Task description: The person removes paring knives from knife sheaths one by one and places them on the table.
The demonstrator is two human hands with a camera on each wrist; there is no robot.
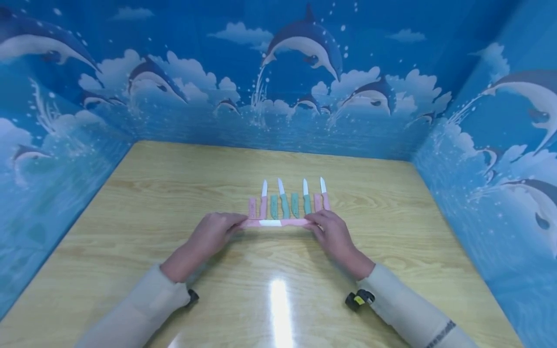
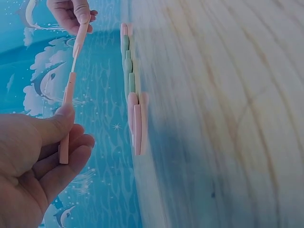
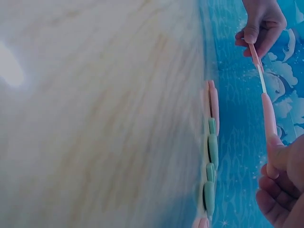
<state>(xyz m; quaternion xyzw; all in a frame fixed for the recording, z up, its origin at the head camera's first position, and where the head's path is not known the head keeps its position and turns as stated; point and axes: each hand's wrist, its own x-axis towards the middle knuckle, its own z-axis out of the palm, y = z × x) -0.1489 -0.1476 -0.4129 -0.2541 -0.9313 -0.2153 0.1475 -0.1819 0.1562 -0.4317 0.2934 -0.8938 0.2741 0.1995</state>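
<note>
Pink, with a white blade showing in the middle, a knife [image 1: 273, 223] is held crosswise just above the table [image 1: 152, 203], in front of the row of knives [image 1: 289, 203]. One end is pinched by the left hand [image 1: 212, 235], thumb on top and fingers curled beneath, as seen from the left wrist; the other end is pinched by the right hand [image 1: 332, 233] in the same way. Which end is the handle and which the sheath cannot be told for certain.

A straight pull along the blade's line is judged best, with both ends kept level so the blade is not bent against the sheath's mouth. Fingers are best kept on the pink plastic and off the bared white part.

The knife looks slim and light: a pink piece at each end, and between them a short strip of thin white blade, seen edge-on from the wrists.

Beyond it, pink and green knives and sheaths lie side by side on the pale wooden table, four white blades pointing away. Blue dolphin-printed walls [image 1: 304, 72] stand round three sides.
</note>
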